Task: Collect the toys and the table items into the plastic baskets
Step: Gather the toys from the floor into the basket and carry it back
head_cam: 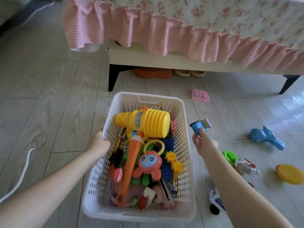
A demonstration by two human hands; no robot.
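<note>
Head view: a white plastic basket [148,94] stands on the wooden floor [49,99], full of toys, with a yellow squeaky hammer [148,123] and an orange octopus rattle [148,164] on top. The left hand [98,142] curls its fingers over the basket's left rim and holds it. The right hand [204,144] reaches out just beside the right rim, its fingertips on a blue toy train [199,125]; whether they grasp it cannot be told. Farther right on the floor lie a blue animal toy [266,137], a yellow disc [289,176] and a pink grid piece [200,95].
</note>
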